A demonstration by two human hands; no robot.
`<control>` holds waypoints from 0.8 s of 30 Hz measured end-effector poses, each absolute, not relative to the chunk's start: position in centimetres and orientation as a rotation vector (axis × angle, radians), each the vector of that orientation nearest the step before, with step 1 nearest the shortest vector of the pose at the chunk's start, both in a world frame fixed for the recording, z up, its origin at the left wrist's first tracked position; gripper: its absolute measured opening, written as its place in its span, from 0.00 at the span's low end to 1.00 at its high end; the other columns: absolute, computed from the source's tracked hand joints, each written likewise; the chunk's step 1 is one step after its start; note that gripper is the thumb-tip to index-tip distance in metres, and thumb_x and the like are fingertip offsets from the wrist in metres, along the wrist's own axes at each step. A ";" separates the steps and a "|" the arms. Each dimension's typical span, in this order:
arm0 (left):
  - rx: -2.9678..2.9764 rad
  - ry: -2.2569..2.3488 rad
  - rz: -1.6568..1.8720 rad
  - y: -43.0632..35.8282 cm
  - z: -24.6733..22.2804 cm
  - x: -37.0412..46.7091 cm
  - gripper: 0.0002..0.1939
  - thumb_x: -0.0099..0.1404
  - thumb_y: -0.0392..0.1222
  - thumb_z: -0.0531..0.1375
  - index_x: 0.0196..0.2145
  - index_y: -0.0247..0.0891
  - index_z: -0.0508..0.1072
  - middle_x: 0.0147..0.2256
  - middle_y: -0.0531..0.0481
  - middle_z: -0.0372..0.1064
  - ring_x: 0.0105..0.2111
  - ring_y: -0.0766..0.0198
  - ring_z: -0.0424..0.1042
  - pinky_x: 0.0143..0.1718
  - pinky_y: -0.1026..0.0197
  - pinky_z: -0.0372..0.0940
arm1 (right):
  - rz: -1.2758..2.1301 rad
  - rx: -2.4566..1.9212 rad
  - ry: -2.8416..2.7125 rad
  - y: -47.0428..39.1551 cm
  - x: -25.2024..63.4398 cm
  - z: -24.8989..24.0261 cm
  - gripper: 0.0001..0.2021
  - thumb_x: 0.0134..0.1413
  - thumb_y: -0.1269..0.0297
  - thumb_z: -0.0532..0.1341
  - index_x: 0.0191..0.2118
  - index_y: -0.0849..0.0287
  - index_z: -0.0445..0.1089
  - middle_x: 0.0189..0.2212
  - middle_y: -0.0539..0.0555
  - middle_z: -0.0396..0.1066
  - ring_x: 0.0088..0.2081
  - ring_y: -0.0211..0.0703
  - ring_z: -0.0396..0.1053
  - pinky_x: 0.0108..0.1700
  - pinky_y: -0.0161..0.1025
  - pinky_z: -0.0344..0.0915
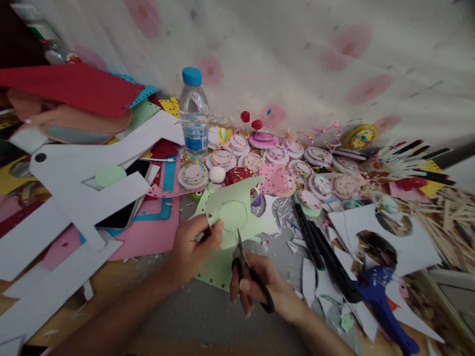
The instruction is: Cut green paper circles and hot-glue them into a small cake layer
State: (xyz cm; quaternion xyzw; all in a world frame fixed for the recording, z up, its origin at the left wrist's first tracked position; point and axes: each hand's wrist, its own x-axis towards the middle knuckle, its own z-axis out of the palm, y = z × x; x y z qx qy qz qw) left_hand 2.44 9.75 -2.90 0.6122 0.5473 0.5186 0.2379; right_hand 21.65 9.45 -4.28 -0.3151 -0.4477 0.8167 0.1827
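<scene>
Across the cluttered table (159,301), nearest me, the right hand (256,284) is closed around the black-handled scissors (248,267). Just beyond, the left hand (196,244) pinches green paper (228,210), the blades at its drawn circle. A blue-capped bottle (194,113) stands farther back.

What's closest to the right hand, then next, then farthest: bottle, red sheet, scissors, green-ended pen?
1. Scissors, held in the right hand
2. Green-ended pen, to its right
3. Bottle, behind, toward the left
4. Red sheet, far back left
</scene>
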 end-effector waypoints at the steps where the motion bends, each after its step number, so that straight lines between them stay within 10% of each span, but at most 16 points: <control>1: 1.671 1.502 1.421 9.7 -2.9 2.4 0.16 0.65 0.33 0.56 0.21 0.37 0.57 0.19 0.60 0.49 0.20 0.73 0.53 0.23 0.69 0.52 | 2.305 -0.892 -1.256 9.5 21.6 -4.3 0.24 0.46 0.45 0.68 0.31 0.65 0.64 0.22 0.53 0.72 0.16 0.28 0.65 0.17 0.24 0.60; 24: 1.525 1.542 1.396 9.8 -3.4 2.1 0.16 0.66 0.37 0.57 0.21 0.37 0.59 0.19 0.59 0.50 0.20 0.72 0.52 0.22 0.67 0.51 | 2.345 -1.037 -1.186 9.9 21.5 -4.1 0.22 0.42 0.50 0.71 0.25 0.61 0.61 0.15 0.48 0.71 0.09 0.26 0.57 0.09 0.23 0.46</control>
